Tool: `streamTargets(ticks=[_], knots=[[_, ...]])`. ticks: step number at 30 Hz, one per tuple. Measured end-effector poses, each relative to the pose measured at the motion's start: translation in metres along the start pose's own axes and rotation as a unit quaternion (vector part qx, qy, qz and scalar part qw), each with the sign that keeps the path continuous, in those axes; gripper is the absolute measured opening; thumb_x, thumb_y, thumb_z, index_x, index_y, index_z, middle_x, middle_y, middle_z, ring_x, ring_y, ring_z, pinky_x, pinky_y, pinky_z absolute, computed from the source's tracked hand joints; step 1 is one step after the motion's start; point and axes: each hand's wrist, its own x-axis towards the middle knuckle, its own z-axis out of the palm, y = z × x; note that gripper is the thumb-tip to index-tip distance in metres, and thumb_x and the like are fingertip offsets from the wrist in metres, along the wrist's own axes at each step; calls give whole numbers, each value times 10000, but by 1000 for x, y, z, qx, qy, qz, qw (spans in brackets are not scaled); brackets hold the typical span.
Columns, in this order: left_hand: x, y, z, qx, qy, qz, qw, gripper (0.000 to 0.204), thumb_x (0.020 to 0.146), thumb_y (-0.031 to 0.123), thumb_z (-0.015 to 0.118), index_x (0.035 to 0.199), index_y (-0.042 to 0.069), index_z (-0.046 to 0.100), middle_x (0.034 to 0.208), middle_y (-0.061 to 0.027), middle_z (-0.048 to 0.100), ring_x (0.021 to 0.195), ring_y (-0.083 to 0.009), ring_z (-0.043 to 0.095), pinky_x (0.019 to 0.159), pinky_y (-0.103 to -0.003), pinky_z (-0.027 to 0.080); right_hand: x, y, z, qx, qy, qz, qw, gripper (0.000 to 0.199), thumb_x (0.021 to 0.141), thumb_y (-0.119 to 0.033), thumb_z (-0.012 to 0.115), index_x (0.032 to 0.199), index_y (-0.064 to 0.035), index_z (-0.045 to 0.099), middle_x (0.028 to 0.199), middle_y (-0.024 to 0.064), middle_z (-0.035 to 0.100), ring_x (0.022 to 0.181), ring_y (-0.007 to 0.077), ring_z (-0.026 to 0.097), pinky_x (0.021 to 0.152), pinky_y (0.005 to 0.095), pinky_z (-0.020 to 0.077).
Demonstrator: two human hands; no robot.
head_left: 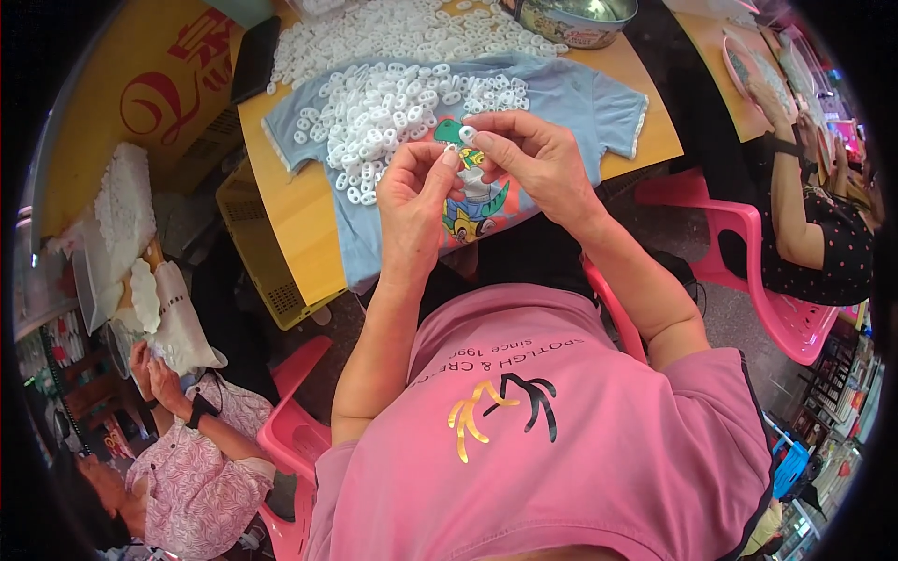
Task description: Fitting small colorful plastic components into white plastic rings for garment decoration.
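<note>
Both my hands are raised over a light blue T-shirt [585, 93] with a cartoon dinosaur print, spread on the table. Between the thumb and fingers of my right hand [547, 168] is a small white oval plastic piece [468, 135]. My left hand [416, 192] is closed in a pinch close beside it; a tiny whitish bit shows at its fingertips, too small to name. Left of and behind my hands, a heap of white oval plastic pieces [374, 117] with two holes each lies on the shirt.
More white pieces [374, 37] cover the far part of the yellow table [281, 220]. A round tin [580, 23] stands at the far right, a dark flat object [255, 61] at the far left. Co-workers sit on both sides; pink chairs [739, 234] and a yellow crate [271, 252] stand nearby.
</note>
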Motion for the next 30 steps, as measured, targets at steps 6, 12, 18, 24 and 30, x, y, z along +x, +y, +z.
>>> streamTargets(ticks=[6, 12, 18, 24, 30], knots=[[0, 1, 1, 31, 9, 3, 999, 120, 916, 123, 643, 944, 19, 590, 837, -13, 607, 690, -51, 525, 606, -209, 441, 3, 9, -3, -209, 13, -178, 961, 243, 931, -113, 633, 1139, 13, 643, 865, 29, 652, 706, 65, 588, 643, 209, 499], [-1, 0, 2, 25, 1, 9, 1000, 119, 913, 121, 645, 941, 18, 593, 827, -11, 608, 698, -54, 537, 608, -207, 450, 6, 0, -8, 113, 5, 102, 988, 254, 937, -146, 620, 1137, 8, 642, 862, 28, 637, 690, 59, 585, 633, 207, 501], [0, 0, 1, 1, -1, 5, 1000, 111, 914, 110, 640, 944, 15, 592, 844, -21, 605, 702, -64, 550, 613, -207, 455, 2, -3, -2, 24, 3, 22, 999, 257, 941, -151, 614, 1142, 8, 636, 918, 38, 649, 700, 53, 581, 637, 204, 500], [0, 1, 4, -6, 6, 6, 1000, 103, 914, 104, 639, 939, 17, 589, 858, -22, 602, 702, -61, 550, 608, -205, 452, 1, 2, -3, 18, -2, 6, 1000, 261, 939, -149, 626, 1147, 9, 632, 917, 29, 645, 709, 48, 573, 644, 198, 484], [0, -1, 3, 6, 1, 8, 1000, 96, 916, 96, 638, 934, 18, 585, 855, -22, 606, 699, -58, 550, 602, -203, 451, 0, 1, 0, 22, 2, 0, 1000, 252, 942, -139, 621, 1146, 9, 632, 910, 26, 641, 705, 51, 568, 640, 194, 476]])
